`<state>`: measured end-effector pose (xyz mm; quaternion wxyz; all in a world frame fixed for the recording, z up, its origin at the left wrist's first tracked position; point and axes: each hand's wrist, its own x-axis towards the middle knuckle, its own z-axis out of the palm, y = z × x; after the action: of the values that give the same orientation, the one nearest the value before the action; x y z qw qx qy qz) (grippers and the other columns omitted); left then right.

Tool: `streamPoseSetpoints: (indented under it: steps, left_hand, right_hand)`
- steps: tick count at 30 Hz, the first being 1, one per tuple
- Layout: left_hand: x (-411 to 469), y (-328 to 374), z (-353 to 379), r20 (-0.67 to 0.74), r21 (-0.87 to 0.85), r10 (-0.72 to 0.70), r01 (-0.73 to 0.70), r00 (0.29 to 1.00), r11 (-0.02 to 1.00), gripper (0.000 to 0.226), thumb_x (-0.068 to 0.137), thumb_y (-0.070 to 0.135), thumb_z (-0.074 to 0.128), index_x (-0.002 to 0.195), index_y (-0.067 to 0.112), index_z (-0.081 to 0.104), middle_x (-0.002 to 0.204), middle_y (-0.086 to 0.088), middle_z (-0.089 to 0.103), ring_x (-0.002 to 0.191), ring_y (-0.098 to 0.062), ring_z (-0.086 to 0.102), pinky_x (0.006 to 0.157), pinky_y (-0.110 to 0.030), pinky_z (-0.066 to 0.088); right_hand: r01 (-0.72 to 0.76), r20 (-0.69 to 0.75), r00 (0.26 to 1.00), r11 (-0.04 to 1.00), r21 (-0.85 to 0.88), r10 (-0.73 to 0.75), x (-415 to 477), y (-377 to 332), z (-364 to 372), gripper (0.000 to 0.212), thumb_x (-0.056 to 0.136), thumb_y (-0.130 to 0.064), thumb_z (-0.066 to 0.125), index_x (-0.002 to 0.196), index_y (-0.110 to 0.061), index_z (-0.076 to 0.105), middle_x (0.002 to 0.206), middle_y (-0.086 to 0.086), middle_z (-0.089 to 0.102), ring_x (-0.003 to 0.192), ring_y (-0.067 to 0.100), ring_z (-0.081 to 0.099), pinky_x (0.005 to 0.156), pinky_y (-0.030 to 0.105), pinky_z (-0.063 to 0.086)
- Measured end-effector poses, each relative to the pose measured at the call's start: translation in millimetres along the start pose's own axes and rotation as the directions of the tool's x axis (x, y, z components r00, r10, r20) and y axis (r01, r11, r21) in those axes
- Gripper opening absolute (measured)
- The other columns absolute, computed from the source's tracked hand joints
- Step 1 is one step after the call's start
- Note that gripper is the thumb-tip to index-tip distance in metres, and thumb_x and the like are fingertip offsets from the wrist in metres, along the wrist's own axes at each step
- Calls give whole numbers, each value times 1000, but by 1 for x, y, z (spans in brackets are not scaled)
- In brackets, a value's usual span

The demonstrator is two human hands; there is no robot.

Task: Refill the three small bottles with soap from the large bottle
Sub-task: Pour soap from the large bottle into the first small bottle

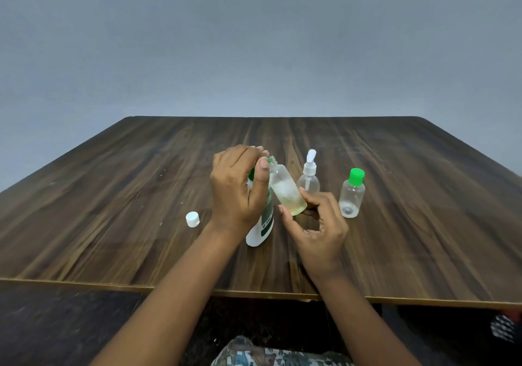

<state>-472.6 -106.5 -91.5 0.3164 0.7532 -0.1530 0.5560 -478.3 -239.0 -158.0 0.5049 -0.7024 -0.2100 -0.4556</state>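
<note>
Head view: a dark wood-grain counter [113,196] stands before a plain grey wall [254,40].

The right hand [319,230] grasps a small open bottle [286,193] by its base, with the thumb on the near side and the fingers [310,199] round the far side. This bottle is held above the counter, tilted with its neck up and to the left. It is clear and uncapped, with a shallow layer of yellowish liquid at the bottom.

The left hand [237,190] is raised just left of that bottle's neck, its fingers curled and the thumb lying close beside the neck. I cannot tell whether these fingers grasp anything.

The large bottle [261,230], white with a green label and a green top, is directly behind the left hand and mostly hidden by it. Its base is at counter level, and its side is close against the small open bottle. Whether the left hand touches it cannot be determined.

A white cap [192,219] lies alone on the counter, to the left of the left wrist.

A pump bottle [309,180], clear with a white pump head, stands upright just beyond the right hand. A green-capped bottle [351,196], clear and closed, stands upright to its right, apart from it. Both look nearly empty.

A patterned cloth [254,354] shows at the lower edge, below the counter.
</note>
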Motion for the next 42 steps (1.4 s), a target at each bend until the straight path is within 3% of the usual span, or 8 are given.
streamPoseSetpoints:
  steps: [3, 10, 17, 23, 32, 35, 38, 42]
  left_hand:
    - [-2, 1, -2, 6, 7, 10, -10, 1000, 1000, 44, 94, 25, 32, 81, 4, 69, 83, -5, 70, 84, -12, 61, 80, -21, 35]
    - [15, 3, -8, 80, 23, 80, -82, 994, 996, 62, 100, 42, 25, 77, 5, 68, 80, -4, 69, 81, -14, 60, 79, -22, 35]
    - [1, 1, -3, 9, 6, 26, -26, 1000, 1000, 42, 93, 21, 33, 80, 3, 69, 82, -6, 70, 83, -14, 60, 77, -27, 38]
    - [14, 4, -8, 92, 39, 73, -77, 993, 996, 48, 96, 30, 32, 77, 5, 68, 80, -4, 68, 80, -16, 61, 78, -25, 35]
    - [2, 1, -4, 36, -24, 28, -27, 999, 999, 66, 101, 44, 19, 81, 5, 69, 82, -4, 70, 83, -11, 60, 79, -21, 34]
    - [7, 6, -8, 68, -21, 35, -33, 997, 999, 67, 101, 46, 18, 84, 6, 69, 86, -3, 70, 86, -13, 61, 80, -24, 35]
    - [13, 11, -12, 81, -17, 24, -22, 996, 1000, 72, 100, 50, 14, 87, 7, 69, 86, -1, 71, 87, -10, 59, 82, -19, 33]
    - [16, 13, -14, 152, -17, -14, 17, 988, 1000, 85, 93, 64, 3, 113, 6, 63, 87, 5, 68, 85, -4, 53, 79, -19, 34]
  right_hand:
    - [-1, -10, 1000, 1000, 6, 1, -1, 1, -1, 33, 76, -20, 75, 93, 6, 65, 85, 10, 63, 81, 9, 59, 75, 11, 47]
    - [18, -44, 999, 999, 29, -17, 1, -3, 0, 34, 75, -18, 75, 95, 9, 65, 85, 11, 63, 82, 8, 58, 78, 9, 45]
    - [11, -17, 1000, 1000, -3, -11, -1, 1, -1, 33, 76, -21, 75, 92, 6, 66, 84, 10, 63, 80, 10, 59, 75, 12, 47]
    - [4, -38, 999, 1000, 12, -3, 1, -2, 0, 35, 75, -20, 75, 95, 8, 66, 87, 9, 63, 82, 8, 59, 78, 10, 46]
    - [-9, -13, 1000, 1000, 12, 9, 0, -4, -1, 33, 75, -19, 75, 92, 8, 65, 84, 12, 63, 81, 6, 57, 77, 6, 44]
    - [-1, -24, 1000, 999, 33, 2, 3, -6, 0, 34, 75, -17, 74, 93, 10, 65, 85, 12, 62, 84, -1, 55, 78, 4, 42]
    - [1, -43, 999, 999, 42, 1, 2, -6, 0, 34, 75, -16, 75, 94, 10, 65, 85, 12, 62, 82, 5, 56, 78, 5, 43]
    - [1, -45, 999, 999, 32, 1, 1, -3, 0, 33, 75, -18, 75, 93, 8, 65, 85, 11, 62, 80, 9, 58, 76, 8, 45]
